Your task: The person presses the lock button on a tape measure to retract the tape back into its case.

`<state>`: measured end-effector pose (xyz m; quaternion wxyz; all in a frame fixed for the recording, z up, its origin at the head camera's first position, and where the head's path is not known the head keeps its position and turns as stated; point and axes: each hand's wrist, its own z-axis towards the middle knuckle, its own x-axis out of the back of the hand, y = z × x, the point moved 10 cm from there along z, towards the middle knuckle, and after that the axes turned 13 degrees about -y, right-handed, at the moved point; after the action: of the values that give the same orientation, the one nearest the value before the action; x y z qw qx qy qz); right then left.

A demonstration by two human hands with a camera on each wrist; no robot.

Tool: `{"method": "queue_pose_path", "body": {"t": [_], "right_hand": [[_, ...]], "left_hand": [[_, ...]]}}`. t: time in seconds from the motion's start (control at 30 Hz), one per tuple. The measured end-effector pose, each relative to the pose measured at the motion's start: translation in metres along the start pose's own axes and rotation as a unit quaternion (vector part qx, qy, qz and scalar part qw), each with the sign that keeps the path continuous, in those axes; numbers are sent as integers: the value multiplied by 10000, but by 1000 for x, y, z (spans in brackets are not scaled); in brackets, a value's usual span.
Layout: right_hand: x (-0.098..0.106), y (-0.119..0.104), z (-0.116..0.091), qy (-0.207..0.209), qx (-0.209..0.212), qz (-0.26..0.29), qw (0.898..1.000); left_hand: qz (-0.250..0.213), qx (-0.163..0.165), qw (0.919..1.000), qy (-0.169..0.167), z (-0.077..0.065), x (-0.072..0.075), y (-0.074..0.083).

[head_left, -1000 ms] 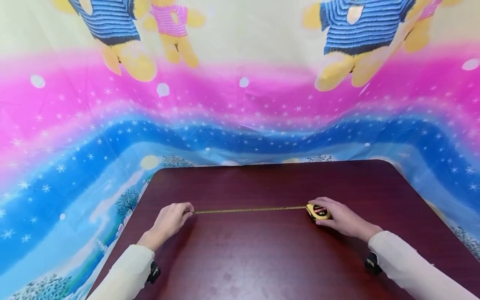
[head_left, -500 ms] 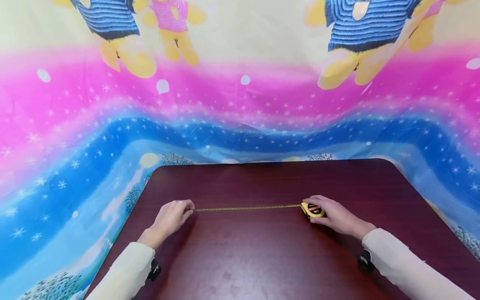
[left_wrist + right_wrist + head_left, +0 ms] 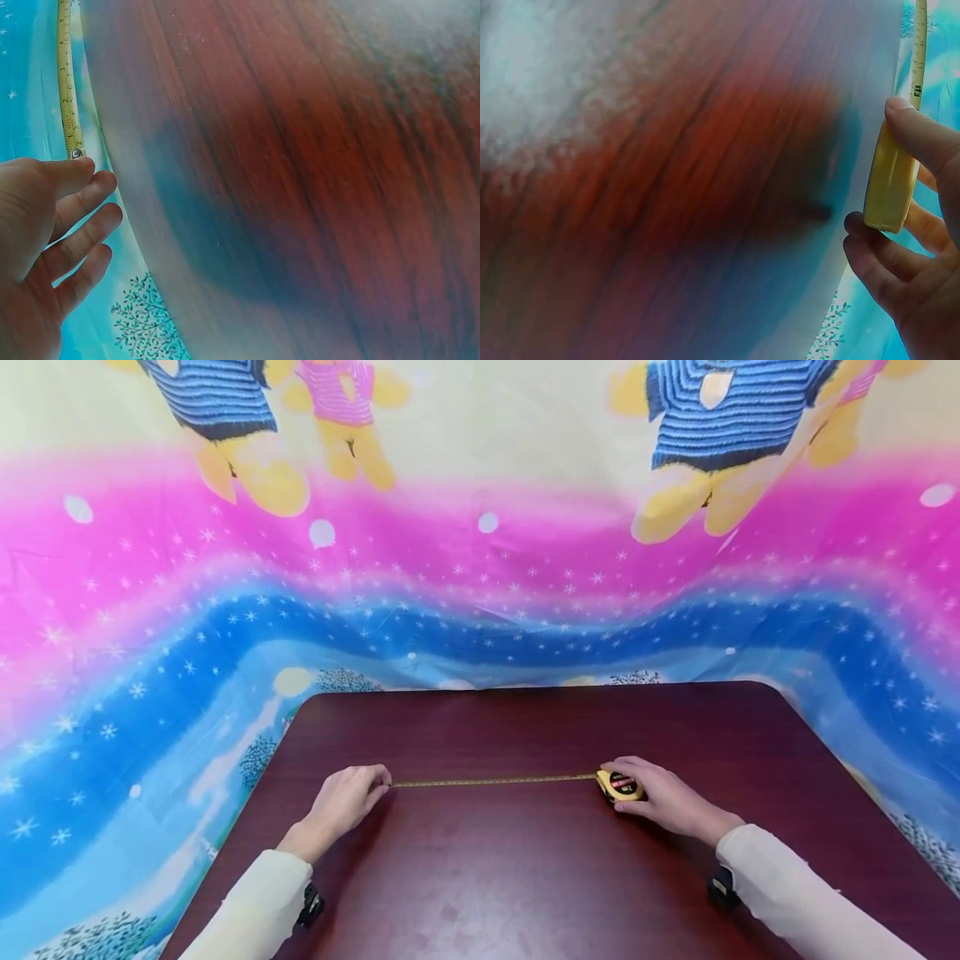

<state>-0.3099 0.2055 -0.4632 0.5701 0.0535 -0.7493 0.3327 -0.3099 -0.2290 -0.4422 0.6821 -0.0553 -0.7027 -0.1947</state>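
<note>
A yellow tape measure (image 3: 622, 785) with a black and red label is gripped by my right hand (image 3: 667, 795), thumb and fingers about its case. Its yellow blade (image 3: 495, 780) runs out leftward, stretched nearly straight above the table. My left hand (image 3: 341, 806) pinches the blade's free end between thumb and forefinger. In the left wrist view, the blade's riveted tip (image 3: 76, 152) shows at the thumb, and the other fingers are loosely bent. The right wrist view shows the case (image 3: 889, 184) edge-on between thumb and fingers.
Both hands are over a dark red-brown wooden table (image 3: 480, 868) with rounded far corners. A printed curtain (image 3: 480, 552) in pink and blue hangs behind and along its sides. Dark wrist cameras (image 3: 310, 906) sit at the pale sleeves.
My right hand has moved a little left with the tape measure case, so the blade between the hands is slightly shorter. The left hand keeps its pinch, almost still.
</note>
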Motion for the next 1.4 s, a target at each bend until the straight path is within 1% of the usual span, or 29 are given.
{"method": "queue_pose_path", "body": {"t": [0.2, 0.37, 0.5, 0.73, 0.93, 1.1, 1.27, 1.4], "right_hand": [[2, -3, 4, 38, 80, -42, 10000], [1, -4, 5, -8, 88, 28, 10000], [0, -5, 5, -15, 124, 54, 9999], [2, -9, 6, 153, 216, -68, 9996], [4, -8, 4, 187, 190, -40, 9996], [0, -9, 4, 147, 195, 46, 9997], [-4, -7, 4, 114, 107, 122, 9998], [-3, -8, 4, 120, 44, 150, 9998]], "left_hand": [[1, -65, 9999, 129, 2, 2, 4], [-46, -55, 10000, 40, 1, -3, 5], [-71, -13, 10000, 17, 0, -4, 5], [-98, -3, 9999, 30, -2, -5, 5], [-208, -68, 9997, 103, 2, -6, 13], [-233, -36, 9997, 43, 2, -10, 17], [-253, -23, 9997, -11, 3, -14, 20], [-244, -58, 9997, 24, 3, -13, 21]]}}
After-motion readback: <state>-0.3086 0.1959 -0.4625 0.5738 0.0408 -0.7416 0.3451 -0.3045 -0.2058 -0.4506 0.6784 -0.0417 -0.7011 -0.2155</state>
